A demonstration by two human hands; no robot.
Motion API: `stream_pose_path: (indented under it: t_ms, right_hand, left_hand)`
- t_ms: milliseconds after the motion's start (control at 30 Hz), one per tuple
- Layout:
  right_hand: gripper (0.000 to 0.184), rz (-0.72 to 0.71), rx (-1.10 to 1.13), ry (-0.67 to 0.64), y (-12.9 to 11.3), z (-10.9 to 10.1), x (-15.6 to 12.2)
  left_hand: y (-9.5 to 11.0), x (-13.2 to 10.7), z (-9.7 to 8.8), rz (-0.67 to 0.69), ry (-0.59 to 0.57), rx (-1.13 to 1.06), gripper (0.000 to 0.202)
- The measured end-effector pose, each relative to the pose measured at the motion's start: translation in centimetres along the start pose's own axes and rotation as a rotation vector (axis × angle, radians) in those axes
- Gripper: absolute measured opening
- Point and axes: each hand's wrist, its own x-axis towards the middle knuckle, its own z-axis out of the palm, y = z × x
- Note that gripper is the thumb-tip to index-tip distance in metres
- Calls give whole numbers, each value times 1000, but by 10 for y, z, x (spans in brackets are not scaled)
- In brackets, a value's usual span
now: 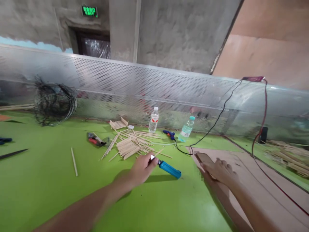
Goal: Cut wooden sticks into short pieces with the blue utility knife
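Note:
My left hand (142,170) is closed around the dark front end of a blue-handled tool (170,169), whose handle points right over the green table. Its working end is hidden by my fingers. A thin wooden stick (158,152) shows at the fingertips; whether it is held I cannot tell. Just beyond lies a loose heap of wooden sticks (127,146). On the right, my right hand (223,170) grips a flat brown rectangular object (204,159) over a pale board, its fingers curled on top.
Behind the sticks stand a clear bottle (154,120), a green-capped bottle (186,130) and a blue glue gun (169,134) with its cord. Red-handled pliers (95,140) and a single stick (74,162) lie left. A wire coil (55,104) rests by the perforated metal screen (116,77).

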Motion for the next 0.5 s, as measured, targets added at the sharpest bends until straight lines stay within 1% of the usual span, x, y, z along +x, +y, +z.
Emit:
stream_pose_path:
  t_ms: [67, 133, 200, 233, 300, 333, 400, 433, 500]
  right_hand:
    - [89, -100, 50, -11, -27, -9, -6]
    - [75, -278, 124, -45, -66, -16, -18]
    - [57, -497, 220, -97, -108, -19, -37]
    - [51, -602, 269, -129, -127, -20, -49]
    - [44, -740, 353, -161, -153, -17, -72]
    - [43, -789, 402, -166, -160, -15, -82]
    - [38, -869, 538, -168, -163, -8, -97]
    - [36, -890, 563, -190, -161, -3, -102]
    - [34, -882, 560, -230, -155, 6, -106]
  left_hand:
    - [0, 0, -1, -9, 1, 1, 47]
    - [-3, 1, -2, -20, 7, 6, 48]
    - [-6, 1, -3, -34, 6, 9, 48]
    - [-8, 1, -3, -42, 4, 11, 48]
    - [-10, 1, -3, -54, 8, 19, 48]
    - [-11, 1, -2, -62, 7, 18, 48]
    - [-12, 0, -1, -82, -4, 0, 47]
    - [-13, 0, 0, -93, -12, -13, 47]
    - [-14, 0, 1, -110, -23, -20, 47]
